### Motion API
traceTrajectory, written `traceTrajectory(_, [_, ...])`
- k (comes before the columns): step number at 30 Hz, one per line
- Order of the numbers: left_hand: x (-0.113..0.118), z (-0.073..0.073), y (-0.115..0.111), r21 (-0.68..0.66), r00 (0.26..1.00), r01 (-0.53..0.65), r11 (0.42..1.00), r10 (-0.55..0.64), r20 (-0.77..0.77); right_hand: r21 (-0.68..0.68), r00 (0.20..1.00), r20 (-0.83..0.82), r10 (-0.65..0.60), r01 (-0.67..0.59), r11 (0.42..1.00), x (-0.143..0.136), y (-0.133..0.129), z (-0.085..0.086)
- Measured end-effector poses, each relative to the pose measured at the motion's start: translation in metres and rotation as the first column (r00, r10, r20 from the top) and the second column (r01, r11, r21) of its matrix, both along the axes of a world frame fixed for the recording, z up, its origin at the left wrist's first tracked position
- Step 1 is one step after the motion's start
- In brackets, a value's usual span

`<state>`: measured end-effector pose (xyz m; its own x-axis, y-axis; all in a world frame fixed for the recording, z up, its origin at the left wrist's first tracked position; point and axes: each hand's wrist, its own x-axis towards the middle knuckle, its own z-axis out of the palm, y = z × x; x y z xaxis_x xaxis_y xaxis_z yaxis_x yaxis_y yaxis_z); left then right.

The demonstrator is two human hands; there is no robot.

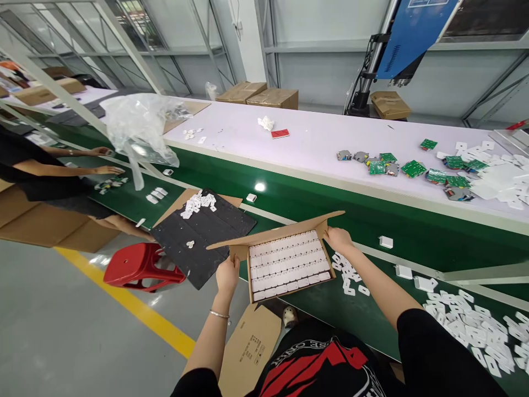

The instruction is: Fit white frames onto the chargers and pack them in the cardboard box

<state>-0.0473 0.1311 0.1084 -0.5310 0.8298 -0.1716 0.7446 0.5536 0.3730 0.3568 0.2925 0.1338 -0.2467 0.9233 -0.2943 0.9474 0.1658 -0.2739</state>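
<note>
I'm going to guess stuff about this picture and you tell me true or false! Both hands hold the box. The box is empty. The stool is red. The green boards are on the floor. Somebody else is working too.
1. Both hands hold the box: true. The left hand and right hand grip the cardboard box at its two ends.
2. The box is empty: false. Rows of white parts fill it.
3. The stool is red: true.
4. The green boards lie on the floor: false. They lie on the white table.
5. Somebody else works nearby: true. Another person's hands reach over the green belt.

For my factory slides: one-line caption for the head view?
Both hands, left and right, hold an open cardboard box of white parts.
</note>
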Motion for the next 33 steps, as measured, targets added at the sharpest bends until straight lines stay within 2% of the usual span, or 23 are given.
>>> traceTrajectory(8, [0.0, -0.009, -0.009, 0.017, 1.0, 0.017, 1.0, -0.017, 0.002, 0.051, 0.998, -0.059, -0.022, 0.025, 0.998, 0.003, -0.01, -0.009])
traceTrajectory(15, [0.015, -0.034, -0.03, -0.05, 0.988, -0.007, 0.999, 0.015, 0.152, 0.11, 0.985, -0.169, 0.028, -0.01, 0.994, 0.008, -0.027, -0.025])
traceTrajectory(22, [0.02, -0.058, -0.016, -0.118, 0.974, 0.002, 0.993, 0.025, 0.226, 0.102, 0.972, -0.226, 0.06, -0.038, 0.994, 0.015, -0.022, -0.031])
traceTrajectory(33, [0.018, -0.063, -0.001, -0.108, 0.946, -0.01, 0.994, 0.045, 0.32, 0.039, 0.98, -0.2, 0.007, 0.001, 0.999, 0.016, -0.016, -0.051])
